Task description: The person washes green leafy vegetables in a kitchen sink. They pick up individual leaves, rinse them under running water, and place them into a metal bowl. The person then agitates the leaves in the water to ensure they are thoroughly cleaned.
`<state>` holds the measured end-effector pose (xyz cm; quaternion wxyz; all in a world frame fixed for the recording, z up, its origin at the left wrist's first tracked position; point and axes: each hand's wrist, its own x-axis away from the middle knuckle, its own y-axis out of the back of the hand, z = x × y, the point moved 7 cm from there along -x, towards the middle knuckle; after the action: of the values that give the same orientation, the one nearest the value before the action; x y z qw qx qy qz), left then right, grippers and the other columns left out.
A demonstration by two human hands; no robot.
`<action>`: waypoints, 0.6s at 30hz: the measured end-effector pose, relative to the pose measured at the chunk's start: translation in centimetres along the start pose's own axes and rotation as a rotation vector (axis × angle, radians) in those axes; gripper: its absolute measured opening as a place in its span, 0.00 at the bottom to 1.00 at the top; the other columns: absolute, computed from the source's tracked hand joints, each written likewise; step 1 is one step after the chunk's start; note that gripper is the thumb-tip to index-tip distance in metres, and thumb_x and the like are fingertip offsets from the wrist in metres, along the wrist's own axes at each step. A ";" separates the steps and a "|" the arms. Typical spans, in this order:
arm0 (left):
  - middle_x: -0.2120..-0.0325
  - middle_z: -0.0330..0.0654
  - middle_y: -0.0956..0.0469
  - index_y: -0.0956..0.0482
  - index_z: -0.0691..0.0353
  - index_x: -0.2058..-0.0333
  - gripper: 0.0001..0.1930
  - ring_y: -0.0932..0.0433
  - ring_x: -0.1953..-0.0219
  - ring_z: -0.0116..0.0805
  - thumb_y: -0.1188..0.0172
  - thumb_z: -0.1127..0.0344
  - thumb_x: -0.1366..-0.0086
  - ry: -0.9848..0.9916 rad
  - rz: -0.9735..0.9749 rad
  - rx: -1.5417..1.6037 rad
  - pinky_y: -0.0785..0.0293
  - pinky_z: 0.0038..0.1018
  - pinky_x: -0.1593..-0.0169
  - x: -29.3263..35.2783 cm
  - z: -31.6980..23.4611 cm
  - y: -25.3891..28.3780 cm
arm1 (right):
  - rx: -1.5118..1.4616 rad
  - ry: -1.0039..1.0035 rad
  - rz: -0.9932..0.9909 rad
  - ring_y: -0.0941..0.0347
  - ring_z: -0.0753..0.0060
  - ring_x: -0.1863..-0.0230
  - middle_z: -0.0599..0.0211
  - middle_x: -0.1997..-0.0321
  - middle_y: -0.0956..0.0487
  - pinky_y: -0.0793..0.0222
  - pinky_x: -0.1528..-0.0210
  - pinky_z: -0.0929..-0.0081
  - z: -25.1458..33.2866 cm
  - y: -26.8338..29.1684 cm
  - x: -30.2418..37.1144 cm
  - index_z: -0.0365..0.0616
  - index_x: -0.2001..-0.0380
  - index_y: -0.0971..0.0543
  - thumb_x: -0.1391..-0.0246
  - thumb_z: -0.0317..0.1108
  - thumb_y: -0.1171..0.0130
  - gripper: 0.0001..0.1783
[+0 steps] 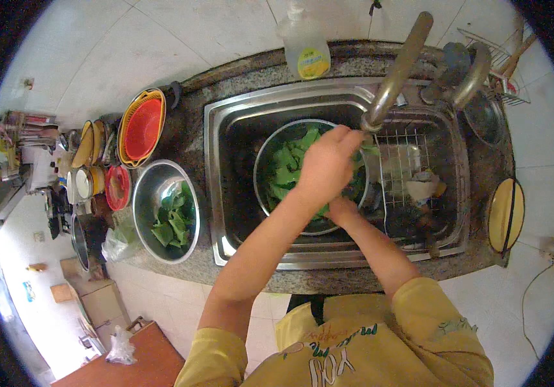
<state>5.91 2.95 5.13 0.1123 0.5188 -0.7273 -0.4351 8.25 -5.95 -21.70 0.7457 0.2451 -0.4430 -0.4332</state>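
Note:
A round metal basin (259, 177) stands in the left part of the sink, holding green leafy vegetables (287, 169). My left hand (330, 161) is over the basin, below the faucet's mouth, with its fingers curled. A piece of leafy green (370, 148) pokes out beside those fingers. Lower down, my right hand (342, 210) reaches over the near right rim into the basin, among the leaves. Its fingertips are hidden there. To the left of the sink, a metal bowl (150, 227) on the counter holds more green leaves (175, 222).
The faucet (401, 71) hangs over the sink (215, 222). A wire rack (406, 145) fills the sink's right side, with a pale lump (423, 185) on it. A soap bottle (306, 48) stands behind. Red and yellow baskets (142, 129) are at left, a yellow oval object (506, 215) at right.

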 end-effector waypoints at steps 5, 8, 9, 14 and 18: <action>0.70 0.47 0.30 0.29 0.60 0.67 0.17 0.28 0.69 0.49 0.50 0.79 0.60 -0.022 0.204 -0.077 0.29 0.38 0.67 0.1 0.2 -4.0 | -0.300 -0.011 -0.115 0.42 0.62 0.46 0.60 0.46 0.37 0.46 0.47 0.66 -0.2 -0.4 -1.4 0.48 0.49 0.38 0.53 0.44 0.51 0.27; 0.72 0.48 0.33 0.30 0.62 0.70 0.15 0.29 0.70 0.50 0.51 0.81 0.60 -0.028 0.089 0.068 0.31 0.38 0.69 -0.5 0.3 -3.0 | -0.247 0.016 -0.106 0.45 0.64 0.43 0.62 0.44 0.39 0.49 0.45 0.67 -1.0 -1.5 -2.6 0.47 0.49 0.37 0.53 0.46 0.50 0.28; 0.72 0.48 0.33 0.30 0.62 0.69 0.15 0.29 0.69 0.50 0.51 0.82 0.60 -0.006 0.020 0.093 0.32 0.39 0.69 -0.7 0.4 -2.2 | -0.162 0.022 -0.079 0.45 0.63 0.43 0.61 0.44 0.39 0.49 0.45 0.67 -0.8 -2.1 -3.2 0.47 0.49 0.37 0.53 0.46 0.50 0.28; 0.69 0.47 0.33 0.30 0.62 0.69 0.17 0.31 0.67 0.51 0.51 0.84 0.62 -0.002 -0.085 0.200 0.32 0.38 0.66 -0.5 0.7 -0.5 | 0.064 0.102 -0.265 0.33 0.58 0.62 0.58 0.61 0.29 0.37 0.64 0.63 0.0 -4.1 -3.1 0.46 0.58 0.31 0.57 0.37 0.49 0.20; 0.71 0.47 0.29 0.27 0.61 0.69 0.18 0.29 0.64 0.48 0.48 0.82 0.63 0.151 -0.226 0.303 0.31 0.34 0.62 -0.1 2.6 2.0 | 0.247 0.068 -0.172 0.26 0.58 0.69 0.56 0.69 0.25 0.30 0.73 0.63 0.1 -3.8 -3.2 0.44 0.70 0.24 0.63 0.30 0.47 0.12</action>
<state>3.02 4.53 5.12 0.0375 0.6394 -0.7111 -0.2901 5.81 -5.09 -25.96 0.6845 0.3866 -0.4446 -0.4293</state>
